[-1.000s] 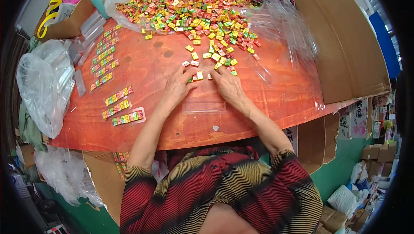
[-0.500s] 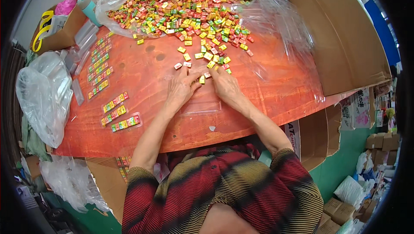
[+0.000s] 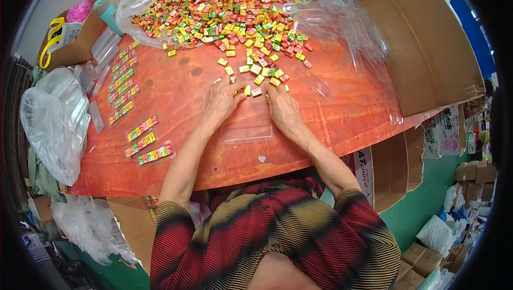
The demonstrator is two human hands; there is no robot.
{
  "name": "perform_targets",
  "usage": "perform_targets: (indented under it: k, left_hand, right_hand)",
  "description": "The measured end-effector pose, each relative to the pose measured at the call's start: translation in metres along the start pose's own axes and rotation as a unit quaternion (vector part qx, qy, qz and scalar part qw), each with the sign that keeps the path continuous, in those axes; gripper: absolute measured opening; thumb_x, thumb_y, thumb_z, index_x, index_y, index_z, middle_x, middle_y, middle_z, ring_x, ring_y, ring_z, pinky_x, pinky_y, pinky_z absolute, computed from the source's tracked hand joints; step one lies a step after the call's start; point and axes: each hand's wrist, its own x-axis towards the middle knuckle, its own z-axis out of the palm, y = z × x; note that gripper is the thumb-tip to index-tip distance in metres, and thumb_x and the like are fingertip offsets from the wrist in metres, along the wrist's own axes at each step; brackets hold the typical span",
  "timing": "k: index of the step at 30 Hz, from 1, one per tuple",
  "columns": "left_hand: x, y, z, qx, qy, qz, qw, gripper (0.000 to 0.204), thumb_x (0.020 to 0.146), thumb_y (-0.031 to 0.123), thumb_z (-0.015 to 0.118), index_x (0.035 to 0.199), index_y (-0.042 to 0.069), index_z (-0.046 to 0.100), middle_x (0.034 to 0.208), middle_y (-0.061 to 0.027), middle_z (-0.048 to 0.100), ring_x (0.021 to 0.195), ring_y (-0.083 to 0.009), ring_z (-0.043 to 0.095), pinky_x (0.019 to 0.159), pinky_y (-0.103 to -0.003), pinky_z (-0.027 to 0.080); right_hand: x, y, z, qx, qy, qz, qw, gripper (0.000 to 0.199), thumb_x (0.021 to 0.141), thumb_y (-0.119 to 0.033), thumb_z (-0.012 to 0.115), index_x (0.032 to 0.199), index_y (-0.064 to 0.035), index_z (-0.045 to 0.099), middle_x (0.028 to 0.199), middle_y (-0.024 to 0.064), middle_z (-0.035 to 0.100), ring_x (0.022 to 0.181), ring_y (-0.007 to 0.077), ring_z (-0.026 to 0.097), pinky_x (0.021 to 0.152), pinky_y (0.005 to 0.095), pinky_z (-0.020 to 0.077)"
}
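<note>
Both my hands work over the red table, in front of a large heap of tiny red, yellow and green boxes [image 3: 230,9]. My left hand [image 3: 220,102] is curled, its thumb and fingers closing round small boxes mostly hidden by them. My right hand [image 3: 285,109] bends its fingers down, with a sliver of a yellow box showing at its fingertips. In the gap between the hands stand a white-and-red small box [image 3: 256,92] and a yellow small box [image 3: 247,90]. Loose boxes [image 3: 259,79] lie just beyond my fingers. Nearer me is a clear plastic tray [image 3: 248,133].
Filled clear trays [image 3: 155,153] line the table's left side, near a plastic bag [image 3: 53,122]. A carton [image 3: 80,41] with a yellow-handled item stands at the far left. At the right rises a large cardboard box [image 3: 422,39] beside crumpled clear film [image 3: 347,25].
The white-and-red box now shows plainly between my hands. My right hand has shifted slightly right and my left slightly left, widening the gap.
</note>
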Motion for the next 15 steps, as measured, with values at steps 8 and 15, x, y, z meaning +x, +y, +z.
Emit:
perform_targets:
  k: [8,15]
  left_hand:
    - [0.011,-0.005,0.005,-0.018,-0.049,0.083,0.995,0.031,0.07,0.014,0.068,0.101,0.013,0.063,0.088,-0.0093,0.056,0.085,-0.0268,0.056,0.071,-0.037,0.046]
    - [-0.019,0.005,-0.003,-0.041,-0.079,0.024,0.996,0.03,0.07,0.013,0.068,0.1,0.012,0.063,0.088,-0.0102,0.054,0.084,-0.0267,0.056,0.071,-0.037,0.046]
  right_hand:
    - [0.0,0.0,0.006,-0.01,-0.042,0.029,0.999,0.03,0.077,-0.015,0.06,0.101,-0.0002,0.05,0.086,0.0219,0.056,0.075,0.0382,0.058,0.062,0.0449,0.0476]
    - [0.003,0.006,0.005,0.012,-0.062,0.016,0.998,0.032,0.077,-0.015,0.061,0.103,0.0005,0.05,0.086,0.022,0.056,0.079,0.0387,0.056,0.064,0.0449,0.0463]
